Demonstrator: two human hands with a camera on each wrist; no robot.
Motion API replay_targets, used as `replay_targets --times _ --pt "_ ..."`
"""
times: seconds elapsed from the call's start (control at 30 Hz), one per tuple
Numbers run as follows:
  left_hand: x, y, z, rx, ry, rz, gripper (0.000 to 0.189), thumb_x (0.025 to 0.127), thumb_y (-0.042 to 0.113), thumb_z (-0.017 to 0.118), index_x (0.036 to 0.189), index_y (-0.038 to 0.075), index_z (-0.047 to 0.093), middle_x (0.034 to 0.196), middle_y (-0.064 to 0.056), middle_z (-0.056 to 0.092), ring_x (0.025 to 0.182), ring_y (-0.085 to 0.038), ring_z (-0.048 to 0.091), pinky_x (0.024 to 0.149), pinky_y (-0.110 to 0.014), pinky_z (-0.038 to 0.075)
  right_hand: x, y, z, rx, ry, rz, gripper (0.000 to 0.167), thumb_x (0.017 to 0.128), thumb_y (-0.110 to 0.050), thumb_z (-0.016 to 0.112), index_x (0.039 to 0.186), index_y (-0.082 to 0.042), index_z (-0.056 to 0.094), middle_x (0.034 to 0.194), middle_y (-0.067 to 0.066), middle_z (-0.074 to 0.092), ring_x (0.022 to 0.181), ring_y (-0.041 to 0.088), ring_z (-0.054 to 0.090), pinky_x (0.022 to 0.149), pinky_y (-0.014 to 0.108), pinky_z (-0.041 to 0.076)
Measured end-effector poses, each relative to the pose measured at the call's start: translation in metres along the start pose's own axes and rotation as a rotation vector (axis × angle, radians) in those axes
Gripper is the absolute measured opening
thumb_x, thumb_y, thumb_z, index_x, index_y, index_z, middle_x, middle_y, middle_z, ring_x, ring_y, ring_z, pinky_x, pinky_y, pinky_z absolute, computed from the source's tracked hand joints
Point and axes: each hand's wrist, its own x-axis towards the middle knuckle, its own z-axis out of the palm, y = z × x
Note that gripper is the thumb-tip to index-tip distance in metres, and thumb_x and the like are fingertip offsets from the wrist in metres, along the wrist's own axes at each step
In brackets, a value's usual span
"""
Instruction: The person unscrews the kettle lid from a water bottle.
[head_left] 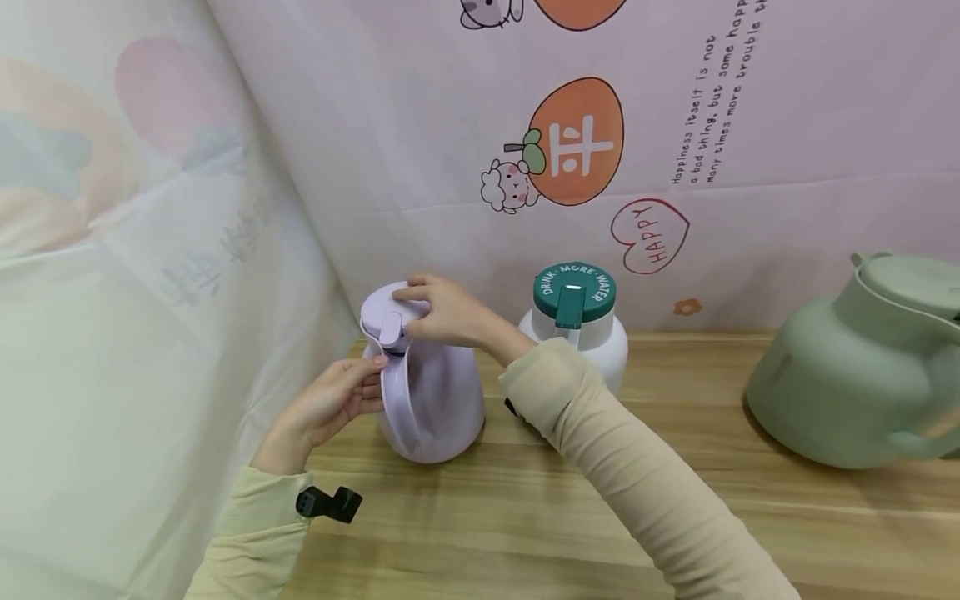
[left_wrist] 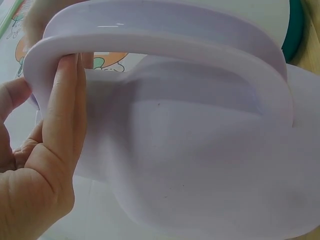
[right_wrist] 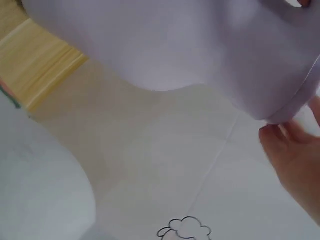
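A lilac thermos jug [head_left: 450, 400] stands upright on the wooden table, its curved handle [head_left: 400, 408] facing the near side. My left hand [head_left: 336, 402] pinches the upper end of this handle, the thumb outside and the fingers reaching inside the loop, as the left wrist view also shows. On top of the jug is a round lilac lid [head_left: 377, 302] with a short lever [head_left: 391, 329]. My right hand [head_left: 453, 312] holds the lid from its right side, the fingers bent over its top and edge. In the right wrist view, fingertips [right_wrist: 270, 134] meet the lid's rim.
Just right of the lilac jug is a white jug [head_left: 611, 354] with a green lid [head_left: 574, 292], partly behind my right forearm. A sage-green jug [head_left: 832, 383] stands farther right. Printed cloth [head_left: 420, 150] hangs behind the table [head_left: 480, 533] and along its left.
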Motion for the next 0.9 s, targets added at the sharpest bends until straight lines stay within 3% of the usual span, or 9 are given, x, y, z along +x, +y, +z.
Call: replay_targets --times 0.17,0.27,0.37,0.5,0.63,0.77,0.9 --pt "-0.003 0.000 -0.001 -0.007 -0.006 0.015 0.023 0.103 0.022 0.040 0.100 0.014 0.062 0.093 0.006 0.072 0.090 -0.006 0.068 0.083 -0.023 0.057 -0.001 -0.019 0.012 -0.044 0.153 0.133 0.056 0.091 -0.044 0.054 0.135 -0.010 0.053 0.143 0.016 0.045 0.132 0.031 0.042 0.109 0.043 0.041" --pt "-0.004 0.000 -0.001 -0.004 -0.020 0.024 0.023 0.104 0.023 0.040 0.102 0.012 0.061 0.094 0.006 0.071 0.091 -0.006 0.067 0.083 -0.022 0.057 0.000 -0.030 0.020 -0.132 0.176 0.230 0.070 0.088 -0.060 0.053 0.137 -0.010 0.050 0.138 0.014 0.047 0.126 0.029 0.043 0.102 0.042 0.045" --pt "-0.004 0.000 -0.001 0.006 -0.030 0.029 0.024 0.104 0.024 0.039 0.107 0.009 0.058 0.095 0.006 0.071 0.093 -0.006 0.067 0.084 -0.022 0.056 0.002 -0.036 0.026 -0.223 0.170 0.273 0.079 0.084 -0.068 0.054 0.136 -0.009 0.049 0.134 0.014 0.048 0.121 0.029 0.045 0.098 0.040 0.047" --pt "-0.003 0.001 -0.001 0.018 -0.031 0.028 0.028 0.104 0.024 0.039 0.113 0.002 0.053 0.096 0.006 0.070 0.094 -0.006 0.067 0.085 -0.022 0.056 0.004 -0.040 0.029 -0.271 0.163 0.294 0.080 0.081 -0.068 0.059 0.132 -0.008 0.051 0.129 0.014 0.052 0.116 0.029 0.047 0.094 0.038 0.049" --pt "-0.002 0.001 -0.001 0.025 -0.026 0.023 0.032 0.104 0.024 0.039 0.117 -0.002 0.051 0.097 0.006 0.071 0.094 -0.006 0.067 0.084 -0.022 0.056 0.006 -0.044 0.028 -0.260 0.128 0.320 0.069 0.085 -0.057 0.060 0.131 -0.007 0.049 0.127 0.017 0.051 0.116 0.030 0.048 0.094 0.038 0.048" --pt "-0.003 0.000 -0.002 0.022 -0.026 0.025 0.029 0.104 0.024 0.038 0.114 0.001 0.054 0.097 0.007 0.070 0.094 -0.005 0.067 0.083 -0.021 0.056 0.007 -0.048 0.031 -0.256 0.113 0.350 0.064 0.087 -0.050 0.060 0.132 -0.007 0.046 0.129 0.018 0.047 0.118 0.031 0.046 0.097 0.038 0.046" --pt "-0.003 0.000 -0.001 0.015 -0.028 0.023 0.025 0.104 0.024 0.039 0.111 0.007 0.056 0.096 0.007 0.070 0.093 -0.005 0.066 0.083 -0.020 0.056 0.007 -0.049 0.034 -0.257 0.159 0.348 0.064 0.085 -0.051 0.064 0.128 -0.006 0.049 0.126 0.017 0.049 0.116 0.029 0.047 0.097 0.037 0.046"
